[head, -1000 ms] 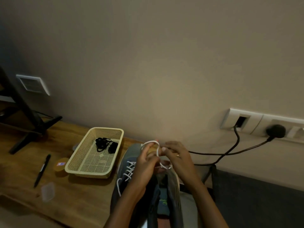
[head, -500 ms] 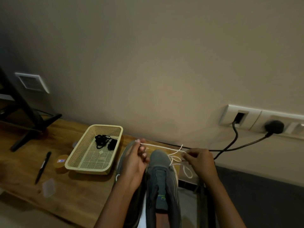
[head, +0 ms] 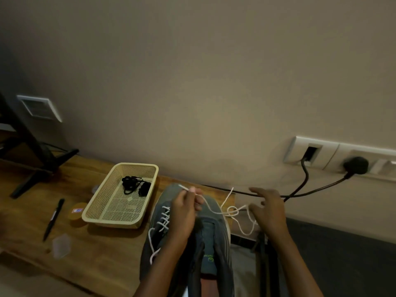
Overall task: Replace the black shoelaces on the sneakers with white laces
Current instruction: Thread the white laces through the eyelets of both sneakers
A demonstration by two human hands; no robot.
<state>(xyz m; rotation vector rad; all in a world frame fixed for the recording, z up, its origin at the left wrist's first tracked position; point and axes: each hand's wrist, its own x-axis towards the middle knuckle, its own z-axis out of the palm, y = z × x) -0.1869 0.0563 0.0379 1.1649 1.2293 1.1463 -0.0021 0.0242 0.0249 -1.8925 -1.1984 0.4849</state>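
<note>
Head view, looped white lace (head: pixel 230 213), woven basket (head: pixel 137 165)

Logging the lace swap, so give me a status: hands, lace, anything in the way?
Left hand pinches the white lace end. Right hand open beside its loose loop. Black laces in the basket. Black cable runs just behind the lace.

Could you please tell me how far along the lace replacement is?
Done: black laces lie in the basket, and the first sneaker shows white lacing. In hand: left hand pinches the white lace over the second sneaker, right hand open beside its loose loops. Left: finishing that lace.
</note>
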